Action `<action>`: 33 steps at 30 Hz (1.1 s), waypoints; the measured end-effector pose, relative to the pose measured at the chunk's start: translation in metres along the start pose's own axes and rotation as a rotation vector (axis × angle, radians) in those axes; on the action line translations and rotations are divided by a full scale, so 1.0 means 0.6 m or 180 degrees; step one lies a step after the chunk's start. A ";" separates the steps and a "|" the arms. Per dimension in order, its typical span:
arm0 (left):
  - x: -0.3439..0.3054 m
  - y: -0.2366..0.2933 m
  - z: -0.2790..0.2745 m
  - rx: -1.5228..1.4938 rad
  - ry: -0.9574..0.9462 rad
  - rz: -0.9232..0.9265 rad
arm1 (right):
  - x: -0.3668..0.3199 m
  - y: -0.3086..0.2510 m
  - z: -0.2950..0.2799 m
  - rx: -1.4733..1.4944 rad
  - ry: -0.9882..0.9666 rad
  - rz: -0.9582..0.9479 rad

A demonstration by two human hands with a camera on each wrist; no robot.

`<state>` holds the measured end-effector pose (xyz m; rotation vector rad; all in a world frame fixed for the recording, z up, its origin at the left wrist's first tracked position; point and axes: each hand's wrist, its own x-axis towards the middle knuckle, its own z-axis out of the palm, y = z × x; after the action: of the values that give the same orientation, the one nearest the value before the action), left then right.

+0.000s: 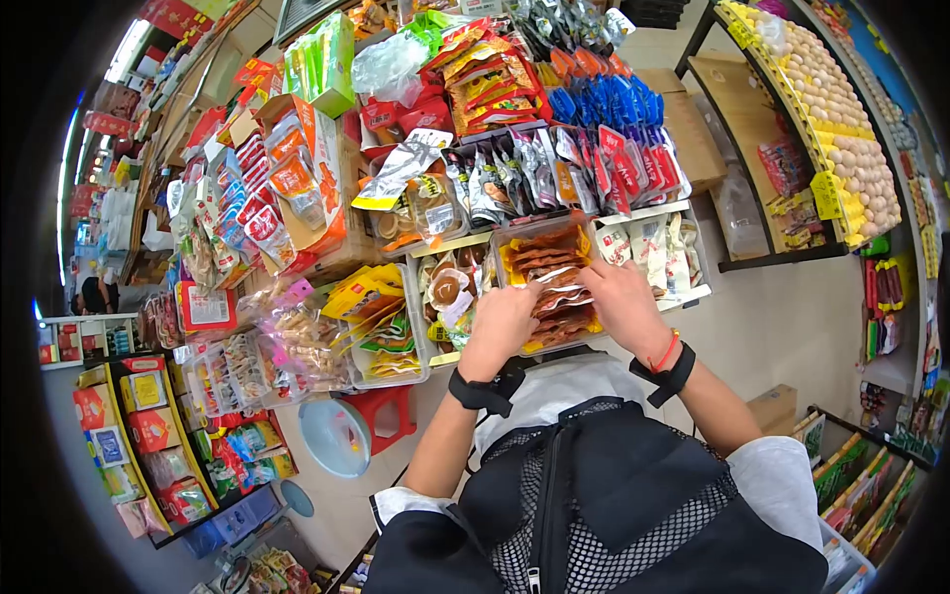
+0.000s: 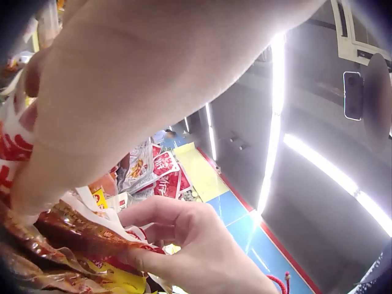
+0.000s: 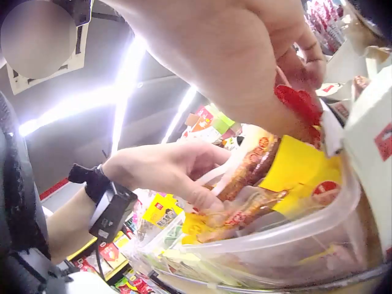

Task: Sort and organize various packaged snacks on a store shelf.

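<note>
A clear plastic bin (image 3: 288, 236) holds a row of flat snack packets (image 1: 549, 259) with reddish-brown contents and yellow backing. Over its left side, my left hand (image 1: 503, 322) pinches the edge of a packet between thumb and fingers. My right hand (image 1: 625, 302) reaches in from the right side and grips packets at the other end of the row. In the left wrist view, the right hand (image 2: 190, 245) has its thumb on the near face of a packet (image 2: 86, 229) and its fingers behind. The right wrist view shows the left hand (image 3: 165, 174) at the bin's far end.
Left of the bin are a tub of round brown packaged snacks (image 1: 450, 287) and one of yellow packets (image 1: 371, 297). White packets (image 1: 648, 243) stand to the right. Behind rise rows of pouches (image 1: 515, 178). An egg rack (image 1: 831, 129) stands at far right.
</note>
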<state>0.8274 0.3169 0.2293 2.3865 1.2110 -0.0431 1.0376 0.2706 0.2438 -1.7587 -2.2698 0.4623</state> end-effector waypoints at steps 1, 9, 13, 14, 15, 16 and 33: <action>0.002 -0.003 -0.001 0.0027 -0.0049 -0.0031 | 0.003 -0.004 0.001 -0.0094 -0.0078 0.0028; 0.017 -0.013 0.011 0.0133 -0.0110 0.0106 | 0.001 0.000 -0.008 -0.0389 -0.0139 -0.0469; 0.020 -0.016 0.019 0.0150 -0.0097 0.0096 | 0.010 -0.001 0.004 -0.0432 -0.0368 -0.0434; 0.018 -0.013 0.020 0.0143 0.0033 0.0100 | 0.013 -0.005 0.009 -0.0460 -0.0314 -0.0393; 0.017 -0.007 0.022 0.0134 0.0164 0.0104 | 0.014 -0.009 0.014 -0.0489 -0.0263 -0.0354; 0.015 -0.003 0.020 0.0124 0.0285 0.0114 | 0.016 -0.013 0.017 -0.0514 -0.0216 -0.0306; -0.071 0.028 -0.059 -0.1168 0.0529 0.0293 | -0.040 -0.017 -0.004 0.1029 0.0589 -0.0073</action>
<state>0.8081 0.2911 0.2770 2.1484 1.0713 0.3812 1.0357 0.2453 0.2503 -1.5446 -1.9599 0.5970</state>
